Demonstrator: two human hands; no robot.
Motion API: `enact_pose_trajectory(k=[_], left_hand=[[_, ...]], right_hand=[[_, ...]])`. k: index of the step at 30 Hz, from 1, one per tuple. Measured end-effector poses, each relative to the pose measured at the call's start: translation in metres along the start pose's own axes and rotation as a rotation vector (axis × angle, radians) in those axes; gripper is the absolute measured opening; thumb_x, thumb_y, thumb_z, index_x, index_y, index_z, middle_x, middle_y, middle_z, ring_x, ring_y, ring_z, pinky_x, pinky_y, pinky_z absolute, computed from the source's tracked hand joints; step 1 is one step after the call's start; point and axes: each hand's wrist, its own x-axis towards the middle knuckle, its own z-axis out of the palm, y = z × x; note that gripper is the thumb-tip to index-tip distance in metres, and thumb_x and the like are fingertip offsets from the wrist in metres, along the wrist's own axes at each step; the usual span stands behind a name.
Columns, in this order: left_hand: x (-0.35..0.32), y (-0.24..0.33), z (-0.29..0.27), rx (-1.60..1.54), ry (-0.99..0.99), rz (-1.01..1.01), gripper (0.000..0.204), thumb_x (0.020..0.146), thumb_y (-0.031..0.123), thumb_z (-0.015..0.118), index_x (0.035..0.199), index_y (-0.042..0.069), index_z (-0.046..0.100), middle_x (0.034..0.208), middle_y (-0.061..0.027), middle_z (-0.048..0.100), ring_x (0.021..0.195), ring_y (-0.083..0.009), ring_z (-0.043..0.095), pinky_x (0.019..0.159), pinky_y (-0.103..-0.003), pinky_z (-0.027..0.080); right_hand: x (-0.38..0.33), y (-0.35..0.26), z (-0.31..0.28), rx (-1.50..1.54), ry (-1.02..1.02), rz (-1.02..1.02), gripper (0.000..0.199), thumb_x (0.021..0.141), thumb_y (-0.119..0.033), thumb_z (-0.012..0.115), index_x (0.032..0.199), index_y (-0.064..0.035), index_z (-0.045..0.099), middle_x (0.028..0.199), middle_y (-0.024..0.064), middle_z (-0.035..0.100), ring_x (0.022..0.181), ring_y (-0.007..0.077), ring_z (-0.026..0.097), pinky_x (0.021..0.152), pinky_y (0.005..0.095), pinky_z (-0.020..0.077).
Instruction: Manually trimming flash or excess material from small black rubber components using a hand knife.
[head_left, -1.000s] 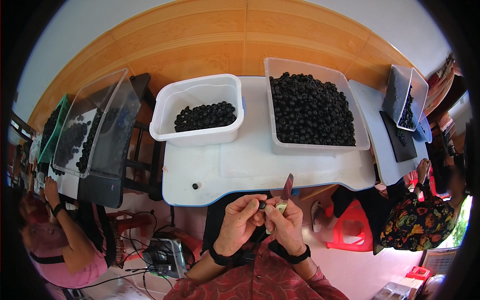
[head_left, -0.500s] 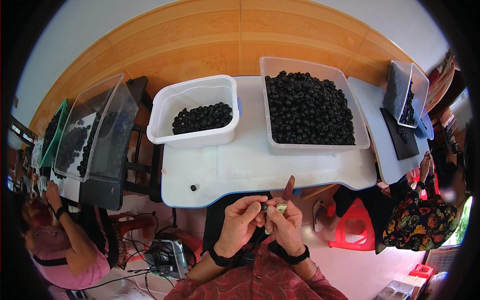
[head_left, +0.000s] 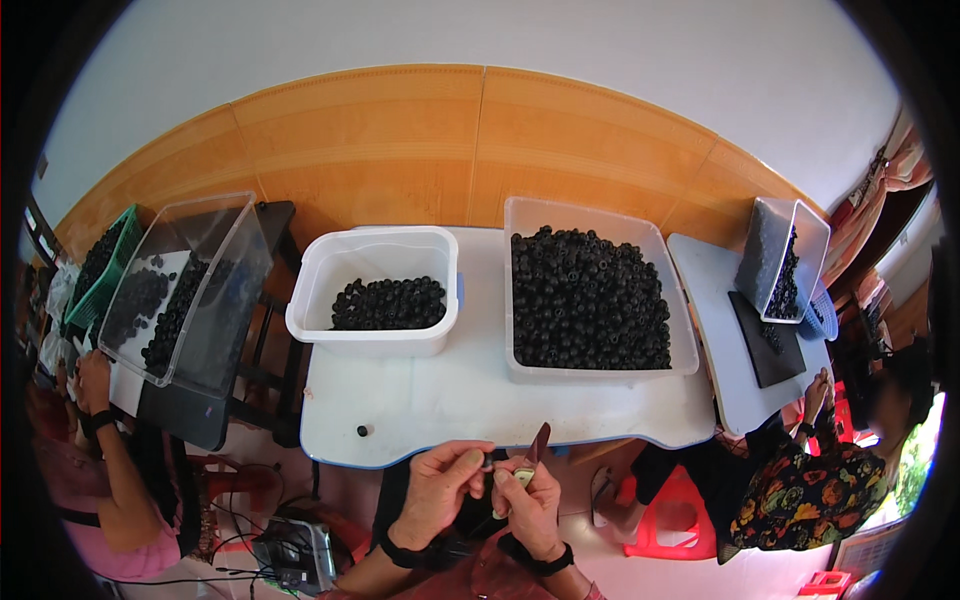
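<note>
The right hand (head_left: 532,510) is closed around the pale handle of a knife (head_left: 538,450), a little right of the middle of the front edge of the tabletop (head_left: 470,400). The knife's long axis runs aslant, from low on the left beside the right palm to the blade tip at upper right. The blade points away from the person, toward the back edge, with a slight lean to the right; its tip shows against the tabletop, just past the front edge. Which side carries the cutting edge I cannot tell.

The left hand (head_left: 435,490) pinches a black bead (head_left: 487,461) between thumb and forefinger, just left of the handle; which way its hole faces is too small to tell. A white tub (head_left: 395,343) with beads stands toward the back left corner, a fuller translucent bin (head_left: 600,373) toward the back right corner, and a loose bead (head_left: 362,431) lies near the front left corner.

Compared with half a second ago, the view has tipped up, so the tabletop and hands sit lower. The left fingertips now appear closer to the front edge, the forefinger reaching it in the view. Both grips and the blade's lean remain much the same, and the loose bead keeps its spot.
</note>
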Motion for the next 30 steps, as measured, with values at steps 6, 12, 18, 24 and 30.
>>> enact_pose_trajectory(k=[6, 12, 18, 24, 30], left_hand=[[0.042, 0.06, -0.001, 0.482, 0.298, 0.485, 0.018, 0.092, 0.008, 0.06, 0.105, -0.001, 0.066, 0.079, -0.0022, 0.062, 0.058, -0.0057, 0.052, 0.052, -0.02, 0.044], [0.105, 0.101, -0.01, 0.71, 0.528, 0.767, 0.021, 0.087, 0.012, 0.067, 0.104, 0.001, 0.066, 0.077, -0.0026, 0.059, 0.056, -0.0081, 0.052, 0.05, -0.023, 0.044], [0.119, 0.084, 0.03, 1.213, 0.463, 1.141, 0.02, 0.074, 0.009, 0.073, 0.092, 0.006, 0.066, 0.079, -0.0069, 0.058, 0.07, -0.0249, 0.057, 0.059, -0.035, 0.048], [0.129, 0.054, 0.081, 1.721, 0.1, 1.048, 0.012, 0.065, 0.013, 0.075, 0.073, 0.005, 0.069, 0.096, -0.0009, 0.058, 0.093, -0.0239, 0.048, 0.079, -0.035, 0.038], [0.14, 0.061, 0.094, 1.797, 0.022, 1.051, 0.006, 0.06, 0.006, 0.064, 0.055, 0.004, 0.065, 0.085, -0.0101, 0.051, 0.094, -0.0289, 0.043, 0.089, -0.049, 0.03]], right_hand=[[0.002, -0.002, -0.004, -0.001, 0.105, 0.028, 0.008, 0.092, -0.006, 0.057, 0.097, -0.0007, 0.058, 0.058, 0.001, 0.05, 0.046, 0.008, 0.044, 0.043, 0.0221, 0.0344], [0.004, -0.004, -0.007, -0.02, 0.147, 0.06, 0.009, 0.092, -0.009, 0.058, 0.096, -0.0015, 0.059, 0.058, 0.001, 0.049, 0.046, 0.0081, 0.043, 0.043, 0.022, 0.0337], [0.006, 0.0, -0.016, 0.005, 0.143, 0.095, 0.011, 0.092, -0.01, 0.059, 0.099, -0.002, 0.06, 0.062, 0.0001, 0.052, 0.049, 0.0075, 0.047, 0.044, 0.0216, 0.0361], [0.008, 0.001, -0.016, -0.005, 0.165, 0.062, 0.01, 0.092, -0.011, 0.06, 0.098, -0.003, 0.06, 0.062, -0.0007, 0.052, 0.048, 0.0066, 0.046, 0.043, 0.0206, 0.0352], [0.01, 0.006, -0.021, -0.07, 0.192, 0.055, 0.01, 0.092, -0.011, 0.06, 0.097, -0.0031, 0.06, 0.059, -0.0015, 0.05, 0.048, 0.0061, 0.046, 0.042, 0.0198, 0.0344]])
